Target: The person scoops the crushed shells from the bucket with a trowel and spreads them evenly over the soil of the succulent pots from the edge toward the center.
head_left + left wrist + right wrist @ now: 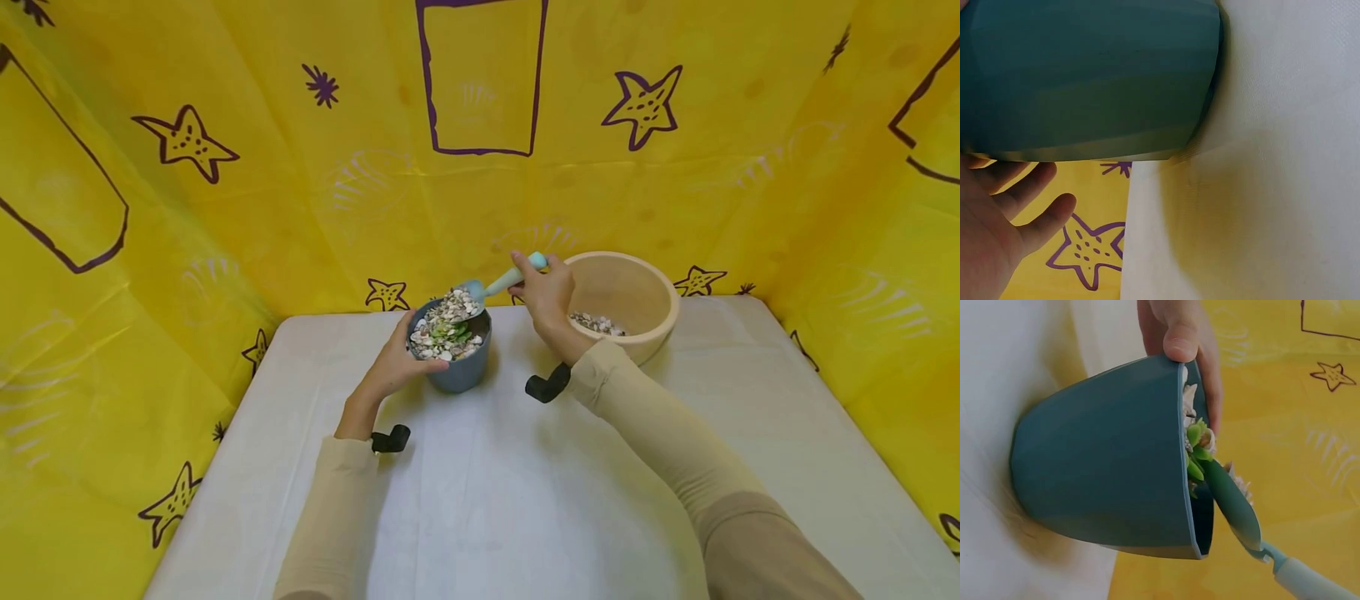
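Observation:
A blue-grey plant pot [461,373] stands upright near the table's back edge, a green succulent [448,332] and pale shell pieces or gravel inside. My left hand [393,362] holds its left side, the thumb over the near rim, as the thumb [1182,344] in the right wrist view confirms. Several fingers [1047,222] spread past the pot's wall in the left wrist view. With my right hand [549,296] I grip the pale handle of a small blue trowel [504,282]. Its blade [1232,503], loaded with gravel, slants over the rim close against the succulent's leaves.
Just right of my right hand stands a wide beige bowl-shaped pot [654,343] with some gravel [597,323] at its bottom. The white-covered table [465,500] meets yellow patterned sheeting [480,200] at the back and sides.

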A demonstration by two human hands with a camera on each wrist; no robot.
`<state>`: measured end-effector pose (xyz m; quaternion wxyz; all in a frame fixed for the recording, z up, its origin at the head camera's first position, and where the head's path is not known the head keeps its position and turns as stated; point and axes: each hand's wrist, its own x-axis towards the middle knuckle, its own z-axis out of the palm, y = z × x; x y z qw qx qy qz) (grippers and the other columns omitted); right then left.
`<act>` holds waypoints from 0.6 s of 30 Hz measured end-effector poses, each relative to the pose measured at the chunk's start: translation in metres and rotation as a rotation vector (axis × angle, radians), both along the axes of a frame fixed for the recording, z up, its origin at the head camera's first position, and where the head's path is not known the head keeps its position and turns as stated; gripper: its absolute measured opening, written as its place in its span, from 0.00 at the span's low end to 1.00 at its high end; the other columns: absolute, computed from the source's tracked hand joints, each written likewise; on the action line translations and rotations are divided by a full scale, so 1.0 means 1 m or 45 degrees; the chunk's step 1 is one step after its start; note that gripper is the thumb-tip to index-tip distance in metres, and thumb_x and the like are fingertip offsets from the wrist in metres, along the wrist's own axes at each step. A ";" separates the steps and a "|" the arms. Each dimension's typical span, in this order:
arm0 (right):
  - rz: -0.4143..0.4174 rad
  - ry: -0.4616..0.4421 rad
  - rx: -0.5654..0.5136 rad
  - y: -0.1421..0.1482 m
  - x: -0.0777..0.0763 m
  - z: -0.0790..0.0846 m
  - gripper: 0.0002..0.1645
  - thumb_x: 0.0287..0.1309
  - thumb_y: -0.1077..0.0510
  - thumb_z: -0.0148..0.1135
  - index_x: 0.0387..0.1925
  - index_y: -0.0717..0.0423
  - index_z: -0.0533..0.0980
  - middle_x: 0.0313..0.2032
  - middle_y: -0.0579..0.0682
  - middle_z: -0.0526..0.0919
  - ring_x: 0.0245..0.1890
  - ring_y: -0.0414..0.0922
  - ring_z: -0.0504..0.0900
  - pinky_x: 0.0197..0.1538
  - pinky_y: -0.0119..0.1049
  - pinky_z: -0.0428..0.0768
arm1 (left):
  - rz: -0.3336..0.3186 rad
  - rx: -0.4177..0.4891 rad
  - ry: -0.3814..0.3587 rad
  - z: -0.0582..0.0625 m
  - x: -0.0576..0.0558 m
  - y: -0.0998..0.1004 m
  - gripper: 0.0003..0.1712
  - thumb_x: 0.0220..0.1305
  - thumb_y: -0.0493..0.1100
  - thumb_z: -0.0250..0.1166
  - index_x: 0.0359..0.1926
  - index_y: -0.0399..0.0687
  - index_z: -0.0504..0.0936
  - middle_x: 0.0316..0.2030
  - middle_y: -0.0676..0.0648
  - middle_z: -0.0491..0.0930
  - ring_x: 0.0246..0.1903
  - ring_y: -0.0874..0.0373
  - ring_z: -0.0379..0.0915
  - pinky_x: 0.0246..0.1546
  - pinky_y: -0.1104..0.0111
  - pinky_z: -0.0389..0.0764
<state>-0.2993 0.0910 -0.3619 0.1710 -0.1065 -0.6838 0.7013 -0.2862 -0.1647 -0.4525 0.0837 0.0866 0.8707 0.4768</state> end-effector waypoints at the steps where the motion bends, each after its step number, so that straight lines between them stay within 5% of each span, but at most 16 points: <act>1: 0.001 0.001 -0.006 0.001 0.000 0.000 0.19 0.57 0.47 0.68 0.32 0.57 0.73 0.23 0.51 0.82 0.17 0.44 0.85 0.26 0.32 0.84 | 0.005 0.007 0.003 0.000 0.001 0.001 0.73 0.42 0.63 0.78 0.78 0.58 0.38 0.77 0.45 0.45 0.76 0.45 0.43 0.72 0.43 0.51; 5: 0.006 0.007 -0.028 0.004 0.000 0.002 0.20 0.57 0.47 0.69 0.34 0.59 0.73 0.23 0.51 0.81 0.14 0.35 0.82 0.26 0.33 0.84 | 0.027 0.029 0.024 0.000 0.004 0.003 0.73 0.41 0.62 0.79 0.78 0.55 0.39 0.77 0.44 0.45 0.75 0.44 0.44 0.72 0.43 0.52; 18: -0.020 0.003 -0.050 0.010 0.001 0.003 0.19 0.57 0.47 0.69 0.33 0.58 0.73 0.23 0.49 0.79 0.13 0.35 0.81 0.24 0.30 0.83 | -0.047 -0.022 0.012 0.007 0.002 -0.001 0.73 0.44 0.58 0.78 0.78 0.51 0.37 0.77 0.42 0.42 0.76 0.43 0.40 0.73 0.42 0.49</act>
